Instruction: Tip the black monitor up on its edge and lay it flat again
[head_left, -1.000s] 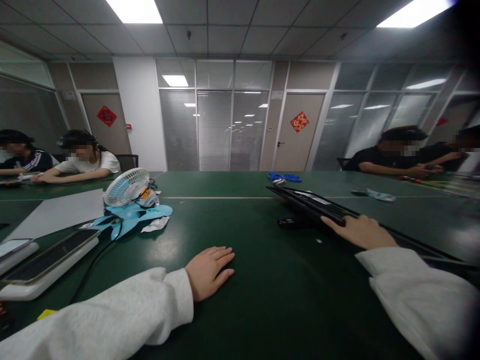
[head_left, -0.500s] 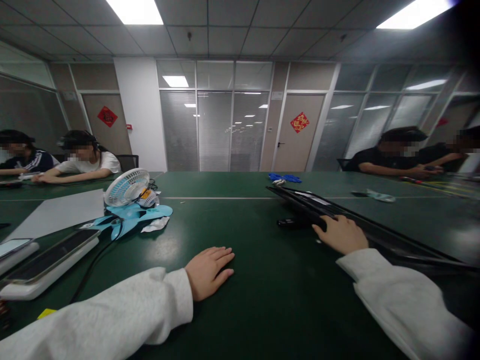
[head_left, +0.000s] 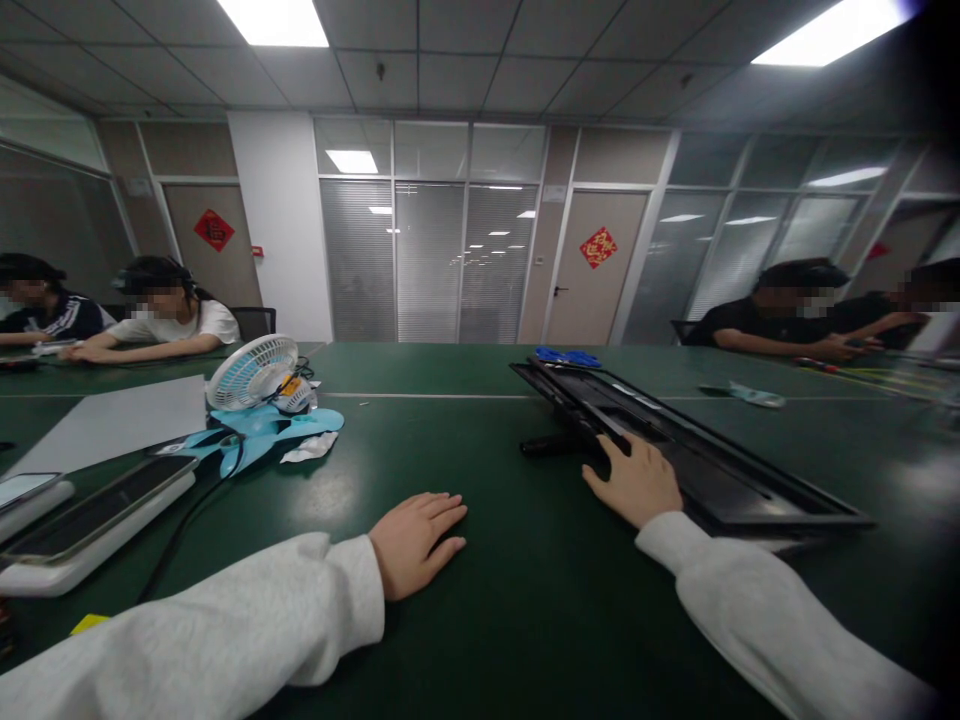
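My left hand (head_left: 418, 545) lies flat on the green table (head_left: 480, 640), fingers stretched out and nothing in it. My right hand (head_left: 637, 480) grips the near left edge of a long black panel (head_left: 720, 470) with a raised rim. Its thumb is spread to the left, and some fingertips are hidden at the edge. The panel is tilted, its recessed inner side partly showing. A dark rod-like piece (head_left: 547, 446) sticks out to the left from under it; I cannot tell whether they are joined.
To the left are a small white fan (head_left: 253, 372), light-blue fan blades (head_left: 259, 428), a crumpled white scrap (head_left: 310, 447), a grey sheet (head_left: 124, 415) and a phone (head_left: 97, 510) on a white block. Blue gloves (head_left: 568, 357) lie behind the panel. Other people sit at both far sides.
My right hand and the black panel have moved left, and the panel has turned so that more of its inner side shows. My left hand has stayed in place.
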